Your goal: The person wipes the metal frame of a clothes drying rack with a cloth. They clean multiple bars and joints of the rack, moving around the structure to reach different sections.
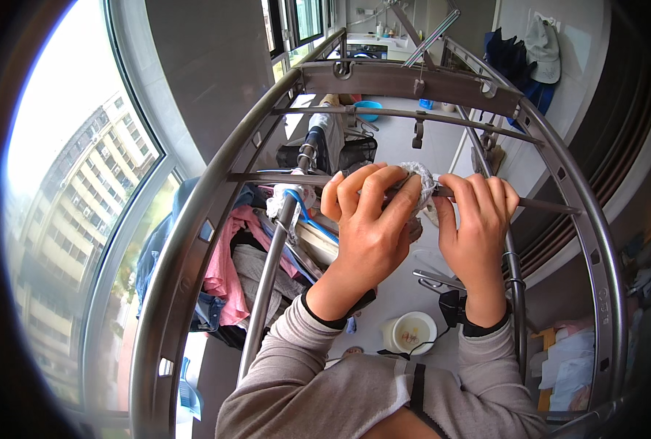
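My left hand [375, 225] curls over the middle of a thin crossbar [284, 178] of an overhead metal drying rack. Between its fingers is a bunched white lacy fabric piece [425, 181], wrapped at least partly about the bar; my fingers hide the rest. Just to the right, my right hand [476, 225] closes on the same crossbar, its thumb and index finger near the fabric. A dark hanging piece shows partly below my left hand, too covered to name.
Clothes, among them a pink garment [232, 263], hang at left by the window. A blue hanger [312, 217] is hooked on the left rail [273, 274]. Below stands a white bucket [427, 348]. A light blue basin [368, 110] and a washing machine [366, 52] are farther back.
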`<state>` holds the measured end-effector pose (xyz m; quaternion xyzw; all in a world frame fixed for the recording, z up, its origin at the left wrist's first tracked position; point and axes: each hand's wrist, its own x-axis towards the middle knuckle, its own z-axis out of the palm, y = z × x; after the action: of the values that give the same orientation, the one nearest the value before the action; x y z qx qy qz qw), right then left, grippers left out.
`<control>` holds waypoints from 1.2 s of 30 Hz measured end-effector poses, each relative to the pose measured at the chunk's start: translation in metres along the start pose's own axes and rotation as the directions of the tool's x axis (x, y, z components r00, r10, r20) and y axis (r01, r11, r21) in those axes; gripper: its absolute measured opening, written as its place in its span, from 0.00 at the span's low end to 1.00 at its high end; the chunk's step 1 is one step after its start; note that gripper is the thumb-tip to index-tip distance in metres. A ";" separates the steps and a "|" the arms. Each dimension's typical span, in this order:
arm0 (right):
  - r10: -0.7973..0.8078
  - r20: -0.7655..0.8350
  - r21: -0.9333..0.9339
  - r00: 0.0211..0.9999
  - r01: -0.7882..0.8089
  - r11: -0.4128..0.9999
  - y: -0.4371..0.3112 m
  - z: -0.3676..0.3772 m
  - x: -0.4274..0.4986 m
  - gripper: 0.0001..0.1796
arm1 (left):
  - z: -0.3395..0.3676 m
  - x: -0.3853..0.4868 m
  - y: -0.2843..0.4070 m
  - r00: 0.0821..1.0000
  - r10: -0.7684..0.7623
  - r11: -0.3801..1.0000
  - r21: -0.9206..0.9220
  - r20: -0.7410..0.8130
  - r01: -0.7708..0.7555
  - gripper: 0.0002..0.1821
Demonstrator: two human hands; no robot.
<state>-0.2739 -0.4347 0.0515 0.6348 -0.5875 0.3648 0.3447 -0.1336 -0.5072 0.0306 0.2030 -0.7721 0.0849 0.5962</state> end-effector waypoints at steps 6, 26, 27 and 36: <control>0.001 -0.015 0.001 1.000 -0.001 1.000 -0.001 -0.001 0.003 0.10 | 0.014 -0.018 -0.012 0.992 0.006 1.000 0.000 -0.130 -0.006 0.21; 0.009 0.022 0.030 1.000 -0.009 1.000 -0.001 -0.008 0.005 0.21 | 0.053 -0.022 -0.003 0.808 -0.405 -0.171 -0.903 0.429 0.393 0.12; 0.016 0.021 0.045 1.000 -0.017 0.999 -0.001 -0.009 0.005 0.23 | 0.055 -0.020 -0.006 0.804 -0.376 -0.250 -0.886 0.460 0.389 0.11; 0.019 0.022 0.052 1.000 -0.020 0.998 0.000 -0.008 0.004 0.23 | 0.057 -0.023 0.008 0.748 -0.581 -0.018 -0.923 0.323 0.384 0.19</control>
<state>-0.2738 -0.4295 0.0591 0.6417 -0.5875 0.3767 0.3181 -0.1826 -0.5159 -0.0061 0.0302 -0.4732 -0.6132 0.6318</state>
